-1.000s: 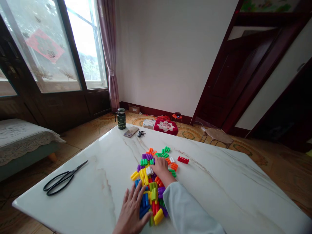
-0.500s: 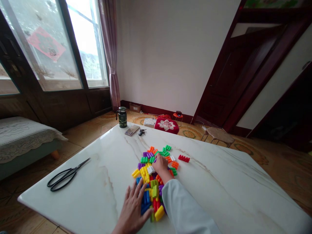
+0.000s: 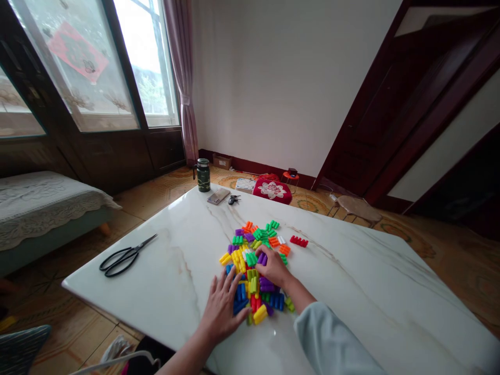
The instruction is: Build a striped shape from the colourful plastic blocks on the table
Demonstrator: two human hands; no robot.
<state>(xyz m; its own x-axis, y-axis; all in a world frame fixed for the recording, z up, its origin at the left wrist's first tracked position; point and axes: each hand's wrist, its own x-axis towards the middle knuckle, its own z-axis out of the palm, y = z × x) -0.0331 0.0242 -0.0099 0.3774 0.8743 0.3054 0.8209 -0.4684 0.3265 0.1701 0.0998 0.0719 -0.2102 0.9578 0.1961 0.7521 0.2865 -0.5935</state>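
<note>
A heap of colourful ribbed plastic building blocks lies on the white marbled table. My left hand rests with fingers spread at the heap's near left side, over blue blocks. Over the middle of the heap, my right hand pinches a purple block between thumb and fingers. Beside that block is a green one. A yellow block lies at the near edge, close to my left thumb. A red row of joined blocks sits apart, right of the heap.
Black-handled scissors lie on the table's left. Toward the far corner stand a dark green flask, a phone and keys. Beyond the table are a red cushioned seat and a brown stool.
My right hand has moved a little right and nearer, and a purple block now shows in its fingers. The left hand stays spread by the blue blocks. The camera view has shifted.
</note>
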